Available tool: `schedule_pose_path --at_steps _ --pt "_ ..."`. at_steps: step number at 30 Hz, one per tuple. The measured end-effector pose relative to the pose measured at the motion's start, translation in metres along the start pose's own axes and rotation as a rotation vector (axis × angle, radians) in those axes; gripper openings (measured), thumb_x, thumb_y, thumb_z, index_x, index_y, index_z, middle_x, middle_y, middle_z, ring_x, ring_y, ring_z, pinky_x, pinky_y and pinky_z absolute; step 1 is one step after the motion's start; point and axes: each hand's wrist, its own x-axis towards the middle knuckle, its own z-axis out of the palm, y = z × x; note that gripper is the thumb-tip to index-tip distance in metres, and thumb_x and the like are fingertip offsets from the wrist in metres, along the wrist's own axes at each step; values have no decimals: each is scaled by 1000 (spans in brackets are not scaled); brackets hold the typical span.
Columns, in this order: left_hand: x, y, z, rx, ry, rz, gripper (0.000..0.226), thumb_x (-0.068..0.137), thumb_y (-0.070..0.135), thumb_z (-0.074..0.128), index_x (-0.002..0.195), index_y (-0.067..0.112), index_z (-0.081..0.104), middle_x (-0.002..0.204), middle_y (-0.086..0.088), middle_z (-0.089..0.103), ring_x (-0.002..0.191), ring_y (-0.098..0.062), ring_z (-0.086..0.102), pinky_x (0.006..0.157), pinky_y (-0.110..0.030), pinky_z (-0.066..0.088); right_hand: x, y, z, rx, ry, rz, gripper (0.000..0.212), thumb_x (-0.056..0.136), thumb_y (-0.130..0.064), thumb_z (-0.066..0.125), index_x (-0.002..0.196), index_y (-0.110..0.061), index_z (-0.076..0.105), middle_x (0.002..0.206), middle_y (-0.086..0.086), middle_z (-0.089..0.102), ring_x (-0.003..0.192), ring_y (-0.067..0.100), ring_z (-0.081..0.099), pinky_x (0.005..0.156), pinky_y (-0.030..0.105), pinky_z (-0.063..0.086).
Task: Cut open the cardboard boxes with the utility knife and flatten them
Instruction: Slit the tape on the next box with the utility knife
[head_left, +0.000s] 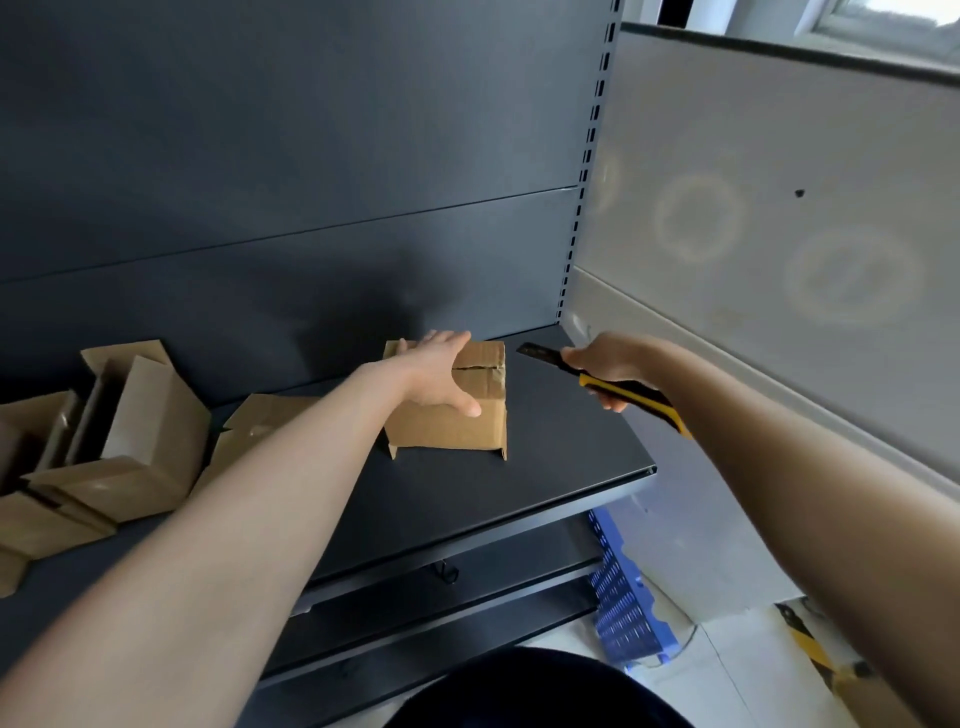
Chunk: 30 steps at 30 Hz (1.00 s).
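A small closed cardboard box (467, 426) stands on the dark shelf (545, 467), its top seam running left to right. My left hand (439, 376) lies over the box's top, fingers reaching the far edge and thumb hooked down its front face. My right hand (605, 366) grips a yellow and black utility knife (618, 387) to the right of the box. The knife's dark blade points left and hovers just beyond the box's top right corner, apart from it.
Several opened and flattened cardboard boxes (130, 441) lie at the shelf's left, one flat piece (254, 426) beside my left forearm. A slotted upright (582, 208) and a grey wall (779, 234) close the right side. A blue crate (623, 597) stands on the floor below.
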Motion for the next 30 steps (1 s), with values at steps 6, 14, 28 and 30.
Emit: schedule_pose_path --at_steps 6,14,28,30 --pt "-5 1 1 -53 46 -16 99 81 38 72 154 23 7 160 3 4 146 -29 -1 117 -47 2 7 -1 18 122 -53 -26 57 98 -54 33 72 -7 53 59 10 59 49 22 54 62 29 46" --pt "-5 -4 7 -169 76 -15 99 79 35 75 153 24 11 161 4 4 146 -30 -9 116 -48 -2 10 23 25 180 -194 -145 62 99 -55 29 64 -10 52 54 6 57 48 18 50 68 32 41" --pt "-5 -9 10 -244 81 -22 100 77 33 77 153 27 14 160 7 4 146 -31 -11 116 -49 -3 20 18 26 -29 -40 -203 62 98 -54 31 69 -6 57 56 9 60 47 20 53 64 31 43" --pt "-5 -8 10 -250 94 -20 99 77 33 77 153 26 15 159 7 6 146 -30 -8 116 -48 -1 23 17 36 -39 30 -220 62 98 -53 30 67 -6 57 49 5 59 46 18 54 61 29 40"
